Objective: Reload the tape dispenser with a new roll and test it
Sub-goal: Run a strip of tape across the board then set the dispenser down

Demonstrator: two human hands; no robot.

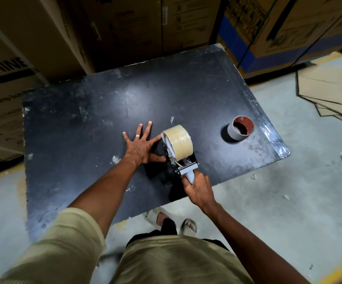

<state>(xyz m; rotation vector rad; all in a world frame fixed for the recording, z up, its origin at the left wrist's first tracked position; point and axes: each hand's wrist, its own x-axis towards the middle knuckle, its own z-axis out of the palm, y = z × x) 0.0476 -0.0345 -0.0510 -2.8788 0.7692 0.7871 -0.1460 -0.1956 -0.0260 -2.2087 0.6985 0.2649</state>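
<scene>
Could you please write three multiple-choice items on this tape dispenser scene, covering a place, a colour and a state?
1. Where does the empty tape core stand?
A. on the black table, to the right of the dispenser
B. on the floor
C. in the left hand

2. What colour is the tape roll on the dispenser?
A. blue
B. beige
C. black

3. How is the left hand?
A. gripping the handle
B. clenched in a fist
C. spread flat on the table

Answers: 1 A, the core sits near the table's right edge. 2 B, the roll is pale tan. 3 C, its fingers are splayed; the right hand grips the handle.
</scene>
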